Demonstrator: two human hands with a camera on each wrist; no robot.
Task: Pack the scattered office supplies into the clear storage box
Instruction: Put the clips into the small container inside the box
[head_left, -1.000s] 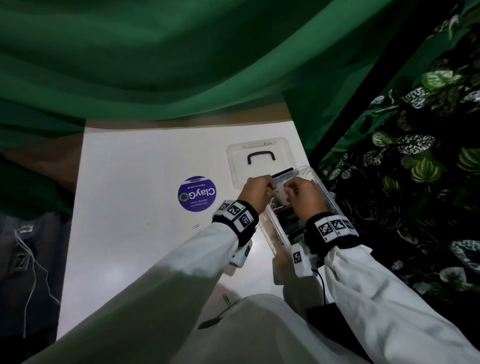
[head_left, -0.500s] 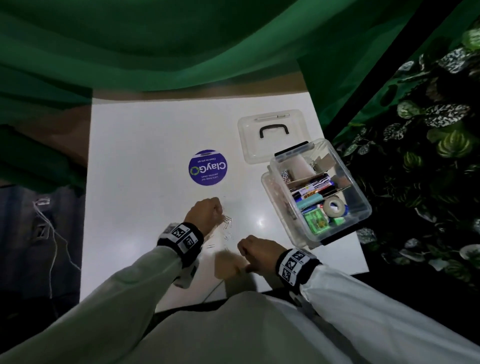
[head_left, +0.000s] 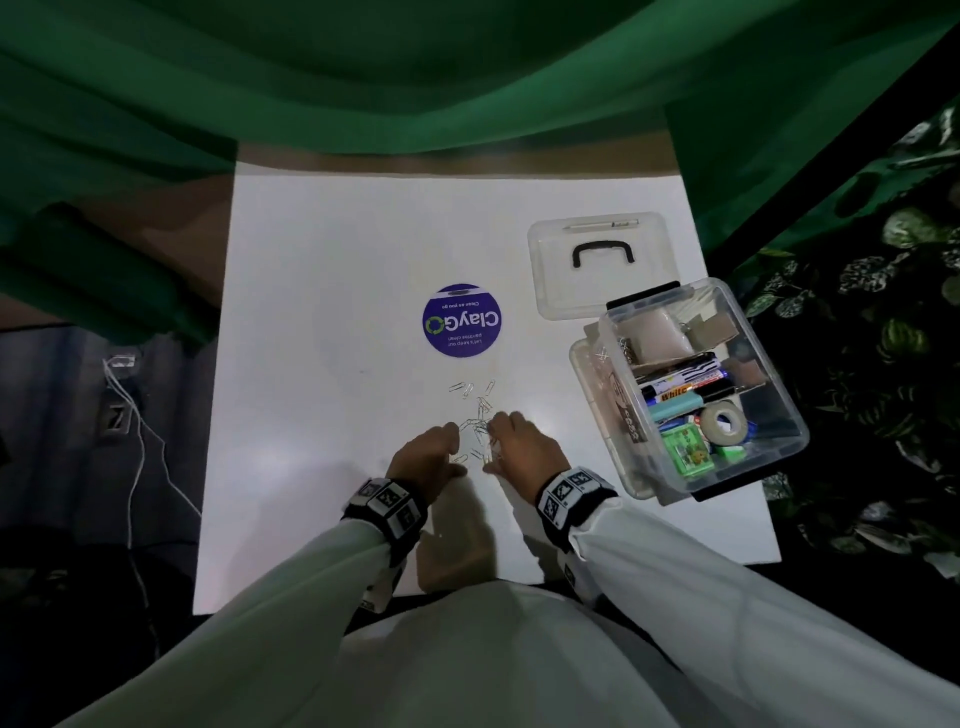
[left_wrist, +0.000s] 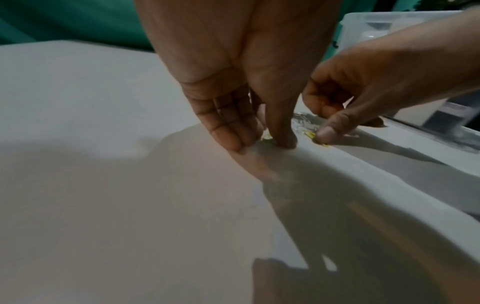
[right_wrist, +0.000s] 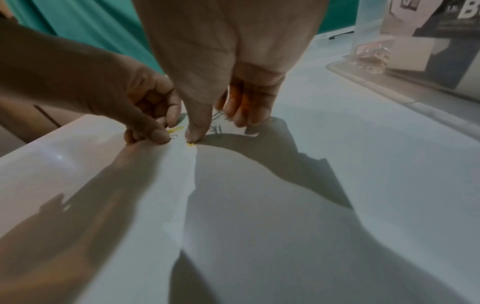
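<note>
The paper clips (head_left: 477, 415) lie scattered on the white desk (head_left: 322, 291), most between both hands. Left hand (head_left: 427, 451) and right hand (head_left: 519, 447) each pinch at clips; whether the grip has closed on one, I cannot tell. Thin wire may slip away flat. The clear storage box (head_left: 779, 395) stands open right of the grip.

A white table (head_left: 332, 270) stands under draped green cloth (head_left: 415, 67). A round purple sticker (head_left: 462, 320) lies near its middle. Leafy plants (head_left: 878, 332) crowd the dark right side. A white cord (head_left: 136, 441) hangs at left. Light glares softly off the tabletop.
</note>
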